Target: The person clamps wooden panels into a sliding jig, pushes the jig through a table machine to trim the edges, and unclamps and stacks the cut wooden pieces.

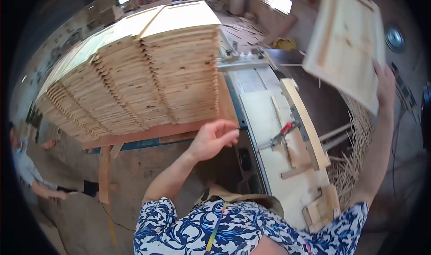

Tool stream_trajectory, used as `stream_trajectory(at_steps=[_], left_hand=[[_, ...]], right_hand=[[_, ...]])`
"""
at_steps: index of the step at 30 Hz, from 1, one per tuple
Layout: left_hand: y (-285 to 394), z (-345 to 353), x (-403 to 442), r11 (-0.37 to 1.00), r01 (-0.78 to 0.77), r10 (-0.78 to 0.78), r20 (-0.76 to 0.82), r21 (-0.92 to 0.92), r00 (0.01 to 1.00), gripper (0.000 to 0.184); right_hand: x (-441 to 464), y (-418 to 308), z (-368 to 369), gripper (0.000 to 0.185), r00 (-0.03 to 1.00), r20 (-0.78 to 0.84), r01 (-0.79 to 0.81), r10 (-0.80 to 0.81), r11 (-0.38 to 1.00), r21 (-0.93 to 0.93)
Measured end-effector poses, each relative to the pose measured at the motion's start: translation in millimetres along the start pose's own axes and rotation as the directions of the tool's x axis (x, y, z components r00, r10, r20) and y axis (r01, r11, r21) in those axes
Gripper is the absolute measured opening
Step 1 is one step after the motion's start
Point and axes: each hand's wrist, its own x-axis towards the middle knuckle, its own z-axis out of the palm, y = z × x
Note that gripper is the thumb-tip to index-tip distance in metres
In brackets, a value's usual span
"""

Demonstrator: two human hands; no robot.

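My right hand (385,85) grips the edge of a pale wooden panel (348,44), raised and tilted at the upper right. The panel has a raised border and some dark knots. In front of my body, my left hand (214,139) hovers with loosely curled fingers, nothing visible in it. It is close to the lower right corner of a tall stack of similar wooden panels (179,75). To its right lies a machine table (251,89) with a pale board, where a red-handled toggle clamp (283,130) sits beside a curved wooden piece (305,125).
Small wood blocks (321,208) sit at the table's near end. A heap of thin wood offcuts (357,151) lies to the right, beside a dark surface (325,86). At the far left a person (31,169) is partly visible. A wooden leg (104,174) stands below the stack.
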Motion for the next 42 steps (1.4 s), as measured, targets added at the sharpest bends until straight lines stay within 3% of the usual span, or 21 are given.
stream_trajectory(at_steps=[2, 3, 5, 7, 8, 10, 11, 13, 15, 17, 19, 23, 25, 26, 33, 36, 42], left_hand=[[31, 2, 18, 0.983, -0.161, 0.166, 0.043, -0.091, 0.985, 0.031], [45, 3, 27, 0.961, -0.233, 0.242, 0.047, -0.152, 0.969, 0.032], [85, 2, 41, 0.892, -0.416, 0.429, 0.04, -0.175, 0.902, 0.038], [119, 1, 55, 0.834, -0.517, 0.527, -0.005, -0.193, 0.85, 0.04], [129, -4, 62, 0.77, -0.6, 0.604, -0.056, -0.218, 0.795, 0.043], [139, -20, 77, 0.741, -0.636, 0.617, -0.156, -0.216, 0.772, 0.045], [143, -32, 83, 0.721, -0.656, 0.614, -0.232, -0.224, 0.755, 0.047], [146, -60, 91, 0.709, -0.678, 0.613, -0.308, -0.191, 0.728, 0.043], [146, -87, 98, 0.785, -0.59, 0.5, -0.368, -0.189, 0.784, 0.035], [144, -105, 98, 0.801, -0.579, 0.493, -0.38, -0.152, 0.783, 0.033], [146, -121, 97, 0.824, -0.554, 0.474, -0.39, -0.119, 0.789, 0.031], [152, -138, 94, 0.844, -0.522, 0.452, -0.358, -0.124, 0.817, 0.03], [156, -141, 94, 0.856, -0.511, 0.456, -0.349, -0.079, 0.819, 0.031], [158, -143, 93, 0.858, -0.508, 0.454, -0.346, -0.08, 0.821, 0.031], [163, -157, 90, 0.88, -0.46, 0.403, -0.323, -0.12, 0.856, 0.032], [162, -161, 87, 0.886, -0.448, 0.392, -0.322, -0.121, 0.862, 0.033], [168, -169, 88, 0.909, -0.4, 0.347, -0.321, -0.114, 0.881, 0.035]], right_hand=[[15, -48, 39, 0.044, 0.998, 0.052, 0.046, -0.042, 0.996, -0.076], [18, -64, 64, 0.044, 0.985, 0.081, 0.145, -0.153, 0.984, 0.101], [49, -76, 118, 0.043, 0.894, 0.178, 0.406, -0.412, 0.911, 0.069], [38, -139, 177, 0.041, 0.953, 0.282, -0.016, -0.111, 0.91, 0.413], [40, -157, 208, 0.041, 0.944, 0.309, -0.027, -0.119, 0.902, 0.43], [59, -163, 279, 0.038, 0.908, 0.399, -0.102, -0.129, 0.855, 0.509], [58, -176, 305, 0.033, 0.888, 0.407, -0.057, -0.212, 0.83, 0.555], [56, -197, 342, 0.028, 0.833, 0.528, -0.168, -0.168, 0.831, 0.53], [66, -201, 388, 0.025, 0.794, 0.585, -0.236, -0.168, 0.8, 0.551], [69, -213, 414, 0.027, 0.767, 0.621, -0.189, -0.165, 0.866, 0.464], [69, -225, 430, 0.026, 0.742, 0.66, -0.289, -0.119, 0.832, 0.474], [85, -223, 459, 0.027, 0.709, 0.694, -0.268, -0.127, 0.862, 0.431], [86, -231, 457, 0.028, 0.676, 0.734, -0.36, -0.067, 0.838, 0.409], [83, -239, 451, 0.03, 0.718, 0.691, -0.297, -0.09, 0.858, 0.42], [87, -245, 453, 0.03, 0.695, 0.713, -0.289, -0.091, 0.873, 0.393], [78, -245, 449, 0.028, 0.754, 0.646, -0.215, -0.119, 0.885, 0.414], [94, -235, 478, 0.032, 0.734, 0.662, -0.159, -0.154, 0.908, 0.387]])
